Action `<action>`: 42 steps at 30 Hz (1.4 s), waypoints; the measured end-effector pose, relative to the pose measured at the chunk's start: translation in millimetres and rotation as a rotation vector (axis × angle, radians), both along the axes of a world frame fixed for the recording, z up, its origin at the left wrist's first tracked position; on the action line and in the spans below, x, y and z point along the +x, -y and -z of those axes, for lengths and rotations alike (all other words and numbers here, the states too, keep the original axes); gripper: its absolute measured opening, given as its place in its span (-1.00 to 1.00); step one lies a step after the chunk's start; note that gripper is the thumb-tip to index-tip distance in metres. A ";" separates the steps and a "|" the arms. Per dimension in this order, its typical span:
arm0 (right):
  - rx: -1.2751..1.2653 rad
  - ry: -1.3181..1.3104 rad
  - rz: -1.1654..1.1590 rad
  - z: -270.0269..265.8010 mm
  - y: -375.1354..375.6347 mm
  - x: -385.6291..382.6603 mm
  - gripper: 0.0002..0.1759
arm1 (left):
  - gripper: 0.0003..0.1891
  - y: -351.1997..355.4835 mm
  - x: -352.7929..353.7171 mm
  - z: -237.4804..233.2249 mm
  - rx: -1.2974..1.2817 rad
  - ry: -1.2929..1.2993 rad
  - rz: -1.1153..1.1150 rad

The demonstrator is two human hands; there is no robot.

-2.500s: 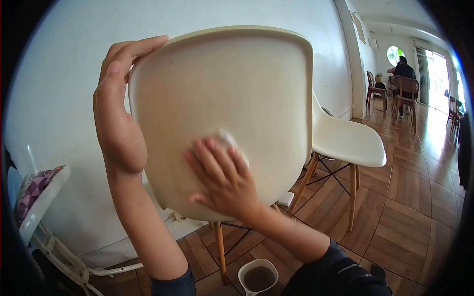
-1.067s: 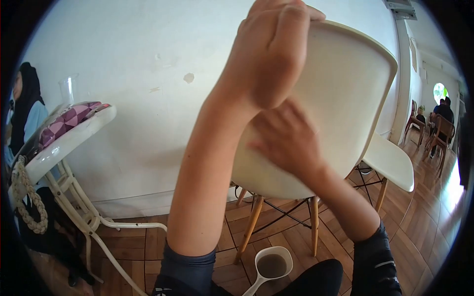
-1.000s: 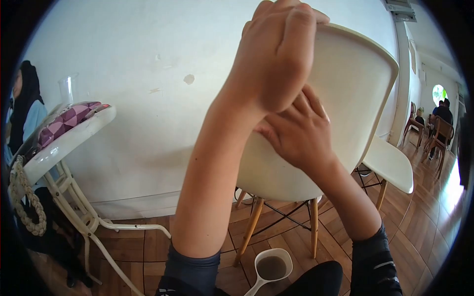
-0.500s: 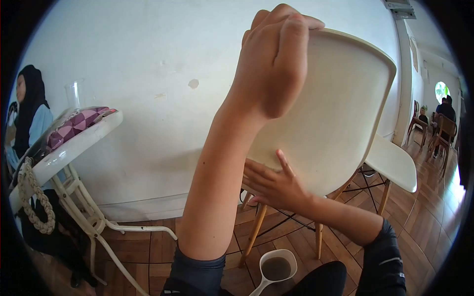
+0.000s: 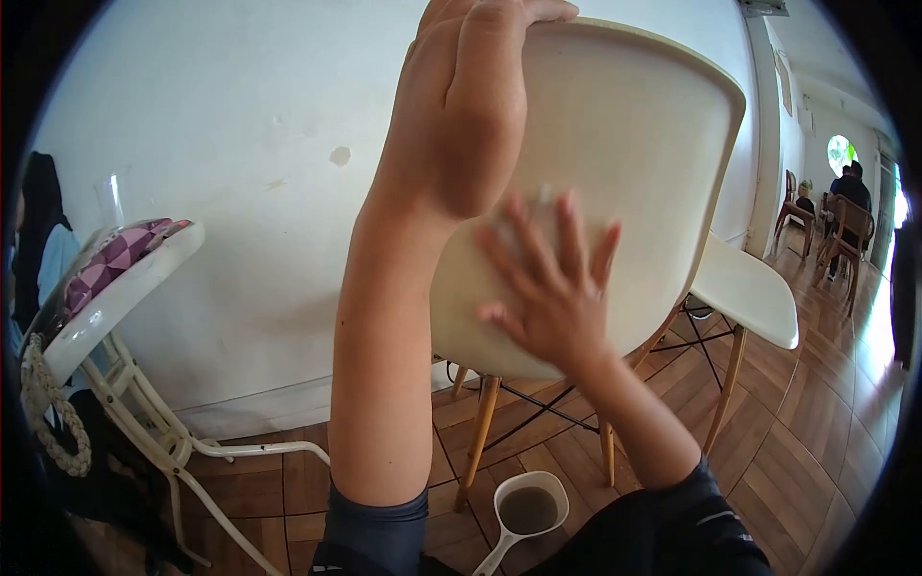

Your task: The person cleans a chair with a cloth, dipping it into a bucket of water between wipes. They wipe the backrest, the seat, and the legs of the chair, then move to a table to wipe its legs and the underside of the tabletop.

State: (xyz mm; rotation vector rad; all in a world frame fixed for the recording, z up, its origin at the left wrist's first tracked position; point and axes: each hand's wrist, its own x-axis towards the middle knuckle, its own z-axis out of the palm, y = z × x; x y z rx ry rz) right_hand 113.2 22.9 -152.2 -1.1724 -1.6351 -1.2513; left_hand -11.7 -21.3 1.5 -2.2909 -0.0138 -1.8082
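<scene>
A cream plastic chair point(image 5: 634, 144) stands with the back of its shell towards me, on wooden legs. My left hand point(image 5: 480, 86) is hooked over the top left edge of the backrest, gripping it; the fingertips are partly out of view. My right hand point(image 5: 552, 283) lies with spread fingers against or just over the lower middle of the shell, smeared by motion. A small whitish patch shows between its fingers, too blurred to make out. On the floor below the chair, a white dipper point(image 5: 531, 504) holds murky greyish liquid.
Beside the chair is another white seat point(image 5: 749, 293). At left, a white metal-framed chair point(image 5: 125, 307) bears a purple patterned item point(image 5: 115, 259) and a clear cup point(image 5: 111, 197); a person point(image 5: 43, 230) is behind. People sit at far right on a wooden floor point(image 5: 807, 365).
My right hand has moved up the shell from its lower left edge, fingers now pointing upward. My left hand keeps its grip on the top edge. The view has shifted slightly.
</scene>
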 end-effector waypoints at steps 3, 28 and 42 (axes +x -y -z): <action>-0.072 0.106 0.116 76.1 -3.5 9.4 -0.31 | -0.37 3.2 1.2 -0.2 -0.082 0.014 -0.026; 0.094 0.614 -0.110 63.1 -23.3 9.3 -0.61 | -0.35 8.3 7.2 8.5 -0.109 0.056 -0.026; -1.105 -0.724 -0.831 322.0 87.6 72.2 -0.65 | -0.61 29.2 -27.3 354.1 -0.876 -0.253 -0.141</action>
